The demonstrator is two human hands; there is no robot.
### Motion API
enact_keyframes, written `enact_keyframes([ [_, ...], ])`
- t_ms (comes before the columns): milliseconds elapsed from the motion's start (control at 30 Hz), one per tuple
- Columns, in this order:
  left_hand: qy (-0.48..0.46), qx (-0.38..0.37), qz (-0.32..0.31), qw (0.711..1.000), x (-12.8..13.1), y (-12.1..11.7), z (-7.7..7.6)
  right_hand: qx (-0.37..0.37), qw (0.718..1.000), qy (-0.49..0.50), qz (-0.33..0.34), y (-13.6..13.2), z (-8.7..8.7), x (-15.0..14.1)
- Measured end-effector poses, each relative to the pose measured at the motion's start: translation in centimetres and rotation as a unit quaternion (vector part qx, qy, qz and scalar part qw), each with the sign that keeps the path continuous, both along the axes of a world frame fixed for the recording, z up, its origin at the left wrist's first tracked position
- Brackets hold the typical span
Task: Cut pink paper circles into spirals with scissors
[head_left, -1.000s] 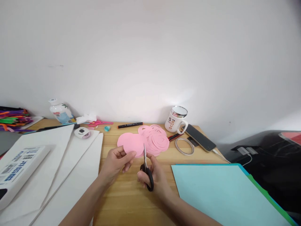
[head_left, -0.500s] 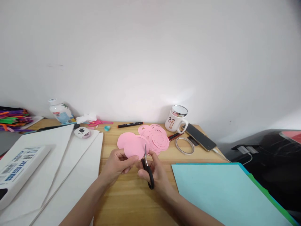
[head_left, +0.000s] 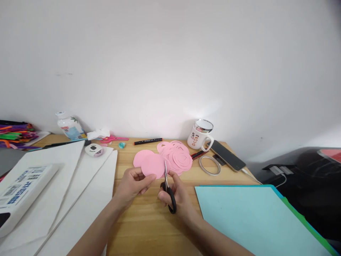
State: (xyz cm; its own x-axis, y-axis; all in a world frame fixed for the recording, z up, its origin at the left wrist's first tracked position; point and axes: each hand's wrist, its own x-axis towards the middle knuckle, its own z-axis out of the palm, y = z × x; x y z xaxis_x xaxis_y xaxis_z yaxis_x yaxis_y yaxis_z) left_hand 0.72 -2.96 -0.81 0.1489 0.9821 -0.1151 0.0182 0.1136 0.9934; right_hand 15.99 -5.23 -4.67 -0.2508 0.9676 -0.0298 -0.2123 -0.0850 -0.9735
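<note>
My left hand (head_left: 134, 184) pinches a round pink paper circle (head_left: 152, 165) between thumb and fingers, holding it above the table. In my right hand (head_left: 177, 193) are black-handled scissors (head_left: 170, 195), their blades pointing up along the circle's right edge. Whether the blades touch the paper I cannot tell. Another pink circle (head_left: 140, 156) shows behind the held one, to its left. A heap of pink paper cut-outs and rings (head_left: 176, 155) lies just beyond my right hand.
A white mug (head_left: 199, 136), a tape roll (head_left: 210, 165) and a phone (head_left: 227, 155) stand or lie at the back right. Light blue sheets (head_left: 239, 213) cover the right front. White boards (head_left: 93, 199) lie at left. A black marker (head_left: 148, 141) rests near the wall.
The scissors and my right hand have shifted slightly right, away from my left hand. A thin pink strip at the circle's upper right no longer shows around it.
</note>
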Motion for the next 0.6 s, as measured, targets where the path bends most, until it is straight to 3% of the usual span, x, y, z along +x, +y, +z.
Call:
enact_keyframes([
  [333,-0.068,-0.018,0.018,0.997,0.33,0.02,0.19,-0.008,1.000,-0.015,0.016,-0.33,-0.65,-0.38],
  [600,-0.034,-0.017,0.008,0.999,0.29,0.07,-0.42,-0.013,1.000,0.024,0.014,-0.20,-0.06,-0.58],
])
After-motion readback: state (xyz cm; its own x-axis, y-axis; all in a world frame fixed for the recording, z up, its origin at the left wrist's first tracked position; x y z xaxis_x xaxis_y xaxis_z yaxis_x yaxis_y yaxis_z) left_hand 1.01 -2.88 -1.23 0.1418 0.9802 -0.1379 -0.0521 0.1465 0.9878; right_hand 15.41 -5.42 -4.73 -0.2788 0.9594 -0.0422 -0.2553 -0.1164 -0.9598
